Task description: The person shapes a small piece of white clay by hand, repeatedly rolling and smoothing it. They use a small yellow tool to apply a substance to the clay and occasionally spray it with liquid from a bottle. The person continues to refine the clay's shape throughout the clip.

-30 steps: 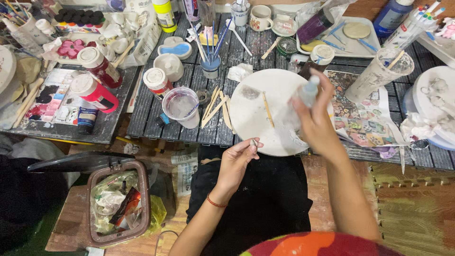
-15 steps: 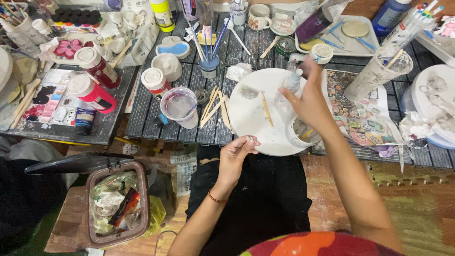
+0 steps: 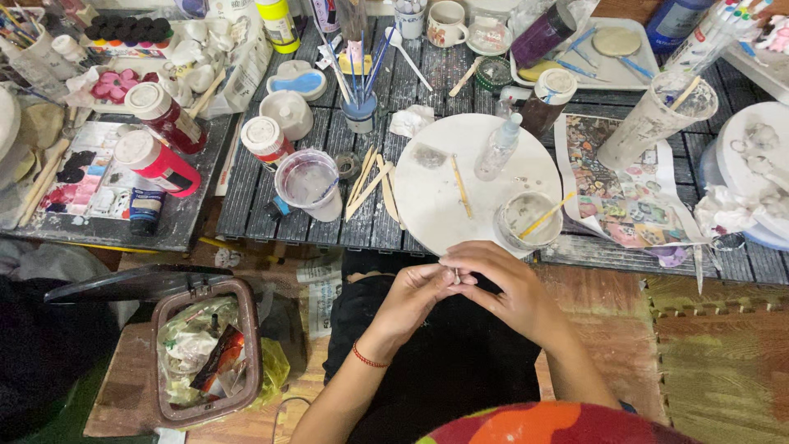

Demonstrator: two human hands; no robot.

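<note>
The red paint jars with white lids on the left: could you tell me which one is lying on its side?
The lowest red jar, beside the paint palette, lies on its side; the other two stand upright.

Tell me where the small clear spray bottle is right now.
In the head view, the clear spray bottle stands on the round white board, right of centre, just above the small cup with a yellow stick.

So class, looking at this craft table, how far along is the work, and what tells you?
Set up: the round board carries a spray bottle, a wooden stick and a cup. In hand: the left hand and right hand meet over the lap, pinching a small piece too tiny to identify. Left: nothing finished lies on the board.
</note>
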